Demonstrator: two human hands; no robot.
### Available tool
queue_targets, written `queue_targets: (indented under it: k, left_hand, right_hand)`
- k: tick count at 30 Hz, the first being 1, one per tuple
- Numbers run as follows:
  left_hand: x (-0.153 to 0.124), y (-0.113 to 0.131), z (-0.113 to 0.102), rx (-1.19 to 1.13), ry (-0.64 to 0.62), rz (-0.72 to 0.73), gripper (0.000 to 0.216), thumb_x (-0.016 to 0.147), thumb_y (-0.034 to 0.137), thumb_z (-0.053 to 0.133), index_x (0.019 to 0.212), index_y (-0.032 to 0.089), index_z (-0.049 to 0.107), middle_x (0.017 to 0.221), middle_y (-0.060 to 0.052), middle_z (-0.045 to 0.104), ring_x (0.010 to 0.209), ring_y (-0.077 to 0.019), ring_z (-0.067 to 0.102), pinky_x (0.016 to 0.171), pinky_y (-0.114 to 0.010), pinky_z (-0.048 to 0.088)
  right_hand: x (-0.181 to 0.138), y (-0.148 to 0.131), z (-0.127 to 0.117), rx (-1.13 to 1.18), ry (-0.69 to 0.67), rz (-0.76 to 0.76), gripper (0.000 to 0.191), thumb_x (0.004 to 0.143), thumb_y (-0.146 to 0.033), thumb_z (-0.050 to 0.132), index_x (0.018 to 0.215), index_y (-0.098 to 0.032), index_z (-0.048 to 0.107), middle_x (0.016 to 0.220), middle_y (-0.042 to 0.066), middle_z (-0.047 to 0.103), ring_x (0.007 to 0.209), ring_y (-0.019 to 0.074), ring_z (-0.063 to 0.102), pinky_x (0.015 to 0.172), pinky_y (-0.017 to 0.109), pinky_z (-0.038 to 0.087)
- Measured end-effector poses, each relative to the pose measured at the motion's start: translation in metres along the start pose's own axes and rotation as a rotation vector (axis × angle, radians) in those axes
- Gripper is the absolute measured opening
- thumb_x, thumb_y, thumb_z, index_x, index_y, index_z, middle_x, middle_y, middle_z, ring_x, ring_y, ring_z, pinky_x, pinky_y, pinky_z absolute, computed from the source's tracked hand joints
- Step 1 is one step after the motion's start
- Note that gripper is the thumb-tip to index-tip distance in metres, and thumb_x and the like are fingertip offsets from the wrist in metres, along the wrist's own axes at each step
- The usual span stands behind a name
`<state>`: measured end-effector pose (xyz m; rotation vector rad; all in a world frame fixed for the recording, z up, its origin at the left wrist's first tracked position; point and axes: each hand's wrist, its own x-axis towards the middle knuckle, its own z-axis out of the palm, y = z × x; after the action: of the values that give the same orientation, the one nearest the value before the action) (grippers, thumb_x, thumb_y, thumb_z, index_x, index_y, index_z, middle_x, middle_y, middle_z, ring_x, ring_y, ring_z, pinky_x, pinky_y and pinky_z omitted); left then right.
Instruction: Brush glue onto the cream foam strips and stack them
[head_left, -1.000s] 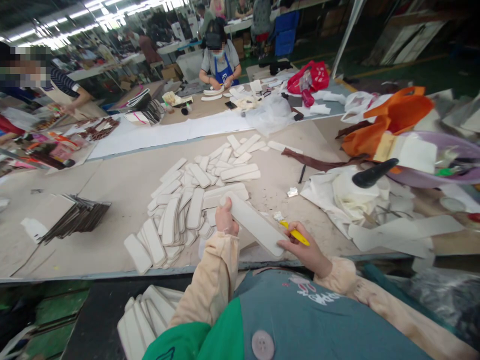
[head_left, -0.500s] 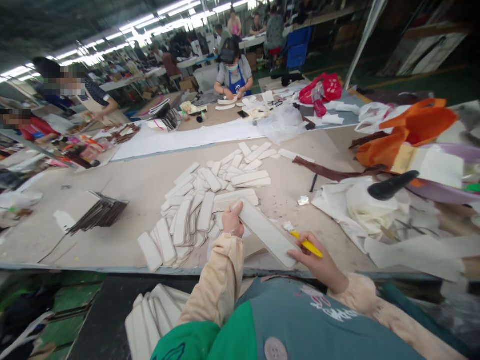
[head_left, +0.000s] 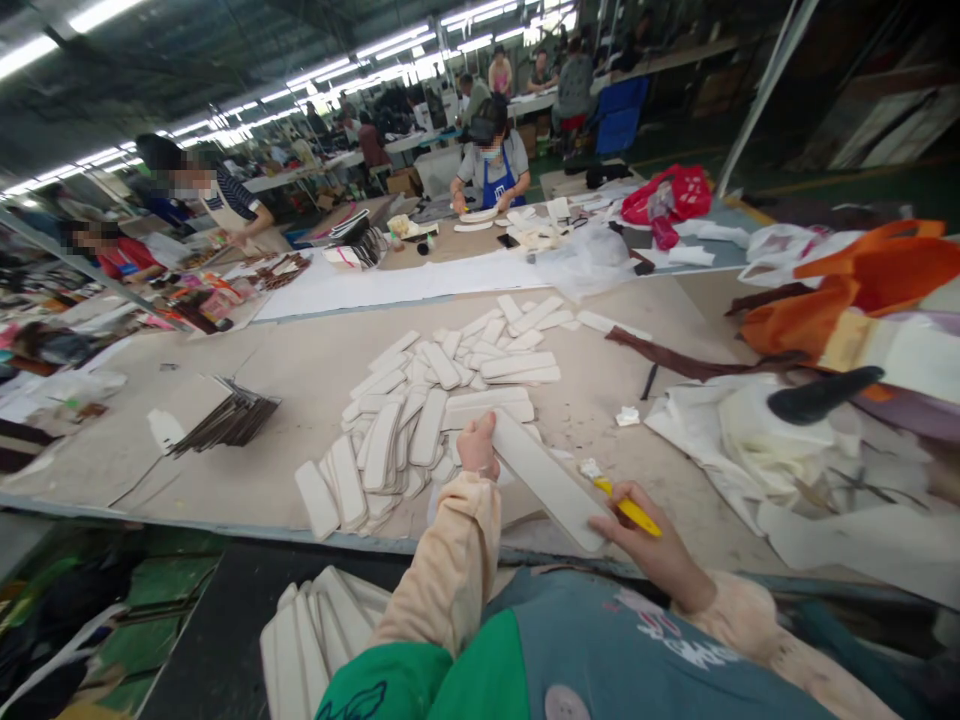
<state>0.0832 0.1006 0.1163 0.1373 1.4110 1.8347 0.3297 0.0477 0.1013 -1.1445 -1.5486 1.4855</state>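
My left hand (head_left: 478,446) is closed on the upper end of a long off-white padded strip (head_left: 546,482) with rounded corners. The strip slants down to the right above the table edge. At its lower end, my right hand (head_left: 643,530) touches it with the thumb side while gripping a yellow-handled tool (head_left: 631,512). Whitish stuff covers the tool's tip, so its exact kind is unclear. Just beyond my left hand lies a loose heap of similar off-white strips (head_left: 429,425). More strips (head_left: 315,640) rest in a stack below the table edge, by my left sleeve.
A fanned stack of dark-edged pieces (head_left: 229,415) stands left on the table (head_left: 300,350). To the right lie a brown strip (head_left: 675,355), white wrapping (head_left: 720,440) with a black-handled thing, and an orange bag (head_left: 855,290). Across the table, a co-worker in a blue apron (head_left: 495,180) handles pale pieces.
The view has swung slightly left, so everything appears shifted right. Both hands keep their hold on the strip and the yellow-handled tool, with little movement between them.
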Motion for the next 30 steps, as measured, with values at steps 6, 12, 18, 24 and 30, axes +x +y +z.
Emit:
queue_targets:
  k: [6, 12, 18, 24, 30]
  left_hand:
    - [0.015, 0.002, -0.002, -0.038, 0.036, -0.071, 0.017, 0.063, 0.022, 0.073, 0.068, 0.015, 0.058, 0.065, 0.001, 0.061, 0.066, -0.0124, 0.061, 0.072, -0.029, 0.051]
    - [-0.03, -0.006, 0.004, -0.174, -0.263, -0.316, 0.032, 0.064, 0.033, 0.075, 0.086, 0.014, 0.064, 0.086, -0.008, 0.068, 0.083, -0.019, 0.064, 0.08, -0.033, 0.051]
    - [-0.078, -0.033, 0.006, -0.103, -0.451, -0.393, 0.04, 0.05, 0.027, 0.082, 0.082, 0.008, 0.066, 0.08, -0.011, 0.069, 0.072, -0.0214, 0.064, 0.072, -0.035, 0.051]
    - [-0.036, -0.018, 0.004, -0.048, -0.231, -0.251, 0.043, 0.044, 0.029, 0.084, 0.078, 0.011, 0.066, 0.074, -0.006, 0.069, 0.063, -0.0158, 0.062, 0.062, -0.029, 0.049]
    - [0.009, 0.008, -0.006, 0.066, -0.202, -0.207, 0.05, 0.04, 0.029, 0.085, 0.083, 0.012, 0.065, 0.07, -0.004, 0.067, 0.057, -0.015, 0.06, 0.054, -0.027, 0.048]
  right_hand:
    - [0.002, -0.007, 0.008, -0.008, 0.015, -0.027, 0.033, 0.071, -0.04, 0.071, 0.079, -0.024, 0.043, 0.071, -0.003, 0.047, 0.061, 0.0135, 0.045, 0.053, 0.025, 0.04]
    - [0.012, -0.006, 0.013, 0.023, 0.078, -0.012, 0.036, 0.069, -0.045, 0.07, 0.08, -0.024, 0.043, 0.068, -0.004, 0.046, 0.059, 0.0137, 0.045, 0.053, 0.025, 0.039]
    - [0.021, -0.005, 0.018, 0.067, 0.081, -0.03, 0.035, 0.07, -0.041, 0.071, 0.079, -0.024, 0.041, 0.069, -0.004, 0.043, 0.06, 0.0137, 0.043, 0.053, 0.026, 0.04]
    - [0.019, -0.008, 0.023, 0.05, 0.057, -0.005, 0.032, 0.073, -0.039, 0.068, 0.079, -0.024, 0.04, 0.071, -0.004, 0.041, 0.061, 0.0129, 0.042, 0.054, 0.025, 0.039]
    - [0.019, -0.004, 0.022, 0.008, 0.029, 0.028, 0.032, 0.073, -0.039, 0.068, 0.082, -0.024, 0.041, 0.071, -0.005, 0.042, 0.061, 0.0124, 0.042, 0.054, 0.023, 0.037]
